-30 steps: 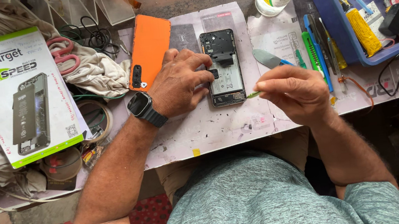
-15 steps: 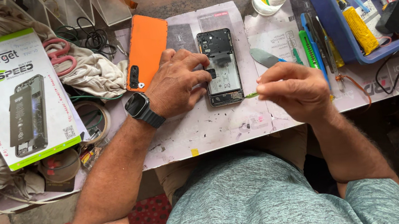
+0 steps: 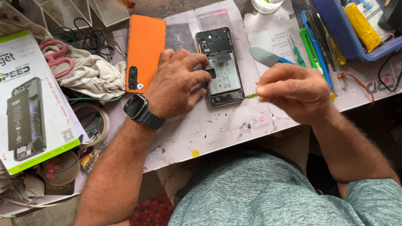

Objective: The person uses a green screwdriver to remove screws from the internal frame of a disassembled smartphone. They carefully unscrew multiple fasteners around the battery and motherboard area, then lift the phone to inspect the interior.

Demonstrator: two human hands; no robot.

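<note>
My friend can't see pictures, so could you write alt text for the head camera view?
A person's left hand steadies an opened phone on a worktable mat while the right hand holds a thin green tool at its lower edge. An orange back cover lies left of the phone, a blue tool tray to the right.

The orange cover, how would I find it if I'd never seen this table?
Start at the opened phone in the middle of the grey mat. Just left of it, past the left hand, lies the orange cover. Nothing else there is bright orange.
</note>
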